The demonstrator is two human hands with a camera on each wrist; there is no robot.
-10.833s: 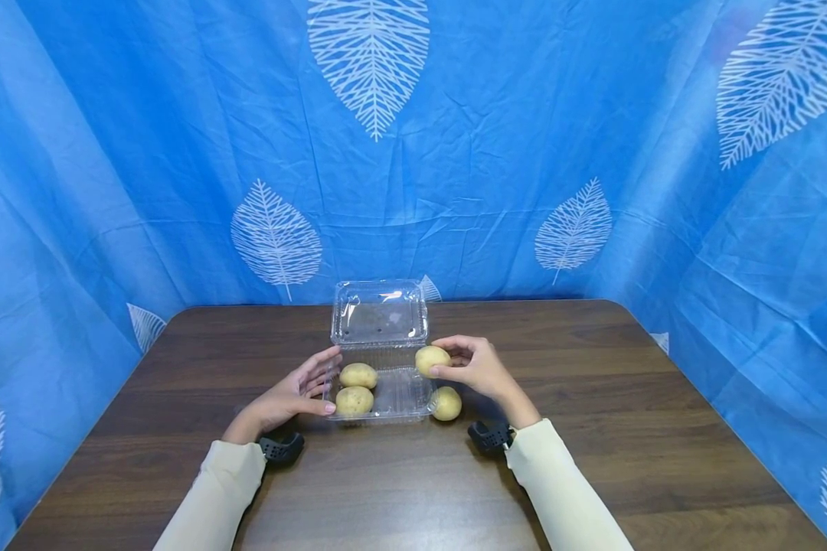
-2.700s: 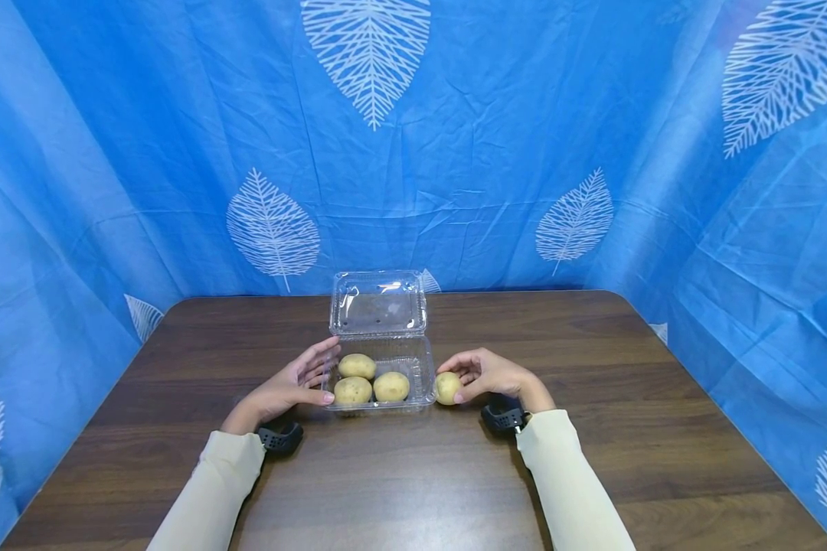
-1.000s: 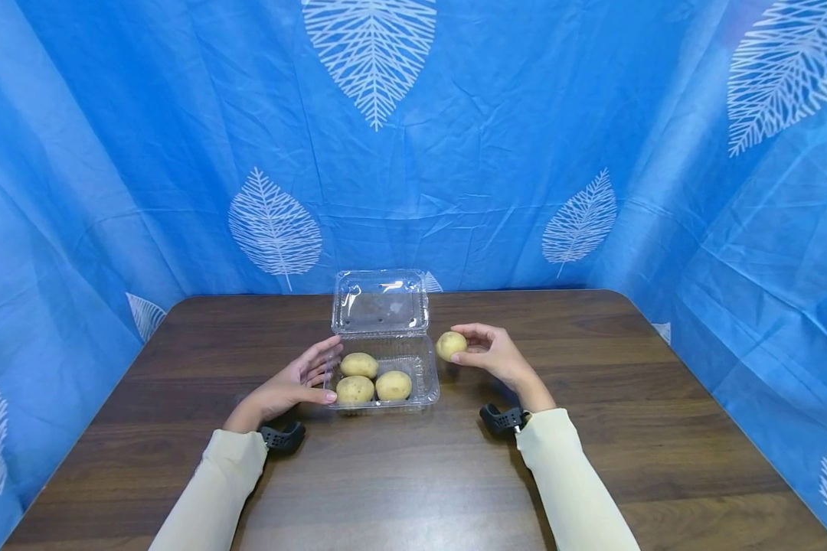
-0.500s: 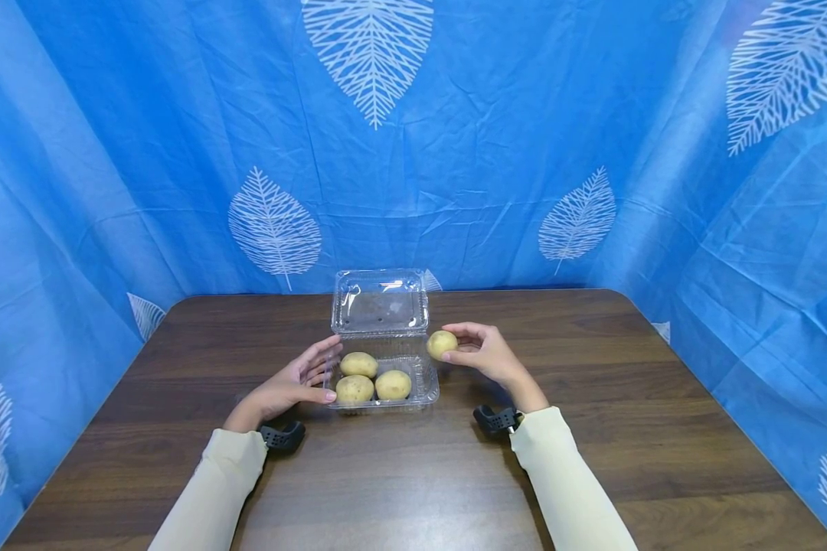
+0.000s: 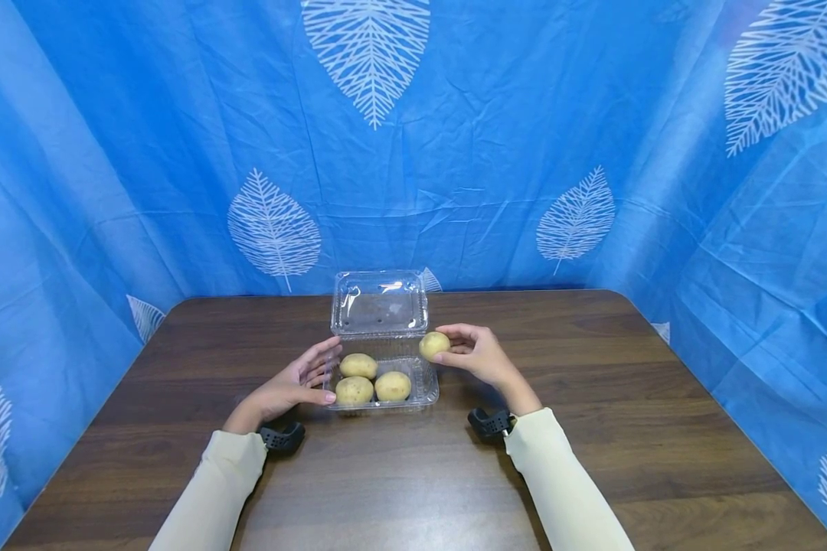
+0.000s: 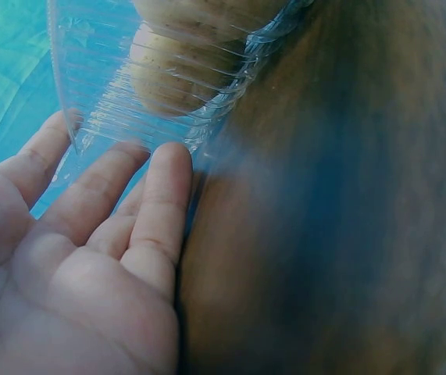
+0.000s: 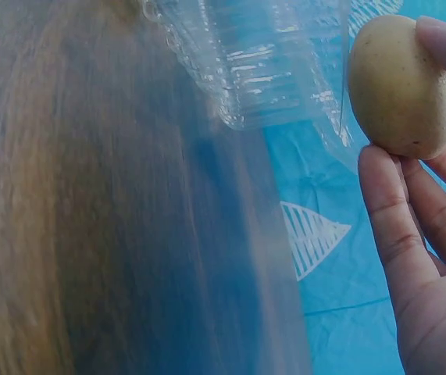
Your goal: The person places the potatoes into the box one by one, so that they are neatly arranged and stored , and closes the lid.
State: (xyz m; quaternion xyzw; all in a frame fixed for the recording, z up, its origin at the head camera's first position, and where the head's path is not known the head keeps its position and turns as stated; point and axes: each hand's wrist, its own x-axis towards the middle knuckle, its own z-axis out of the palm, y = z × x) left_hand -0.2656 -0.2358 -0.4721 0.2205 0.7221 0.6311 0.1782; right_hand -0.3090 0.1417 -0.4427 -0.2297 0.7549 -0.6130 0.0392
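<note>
A clear plastic clamshell box [image 5: 423, 386] sits on the table with its lid [image 5: 379, 302] raised at the back. Three yellow potatoes [image 5: 358, 366] lie in its left and middle parts. My left hand [image 5: 292, 389] rests along the box's left side, thumb near the front corner. In the left wrist view, the fairly straight fingers [image 6: 164, 195] touch the ribbed wall. My right hand [image 5: 481, 357] pinches another potato [image 5: 434, 347] above the box's right rim. The right wrist view shows that potato [image 7: 402, 86] between thumb and fingertips.
The dark wooden table [image 5: 593, 398] extends on both sides of the box and in front of it. Blue curtains [image 5: 469, 168] with white leaf prints hang behind and beside the table. Black wrist bands [image 5: 491, 422] sit at both wrists.
One potato has gone into the box. Another, beside the box earlier, was lifted by the right hand and carried leftward over the right rim. The left hand has stayed in place.
</note>
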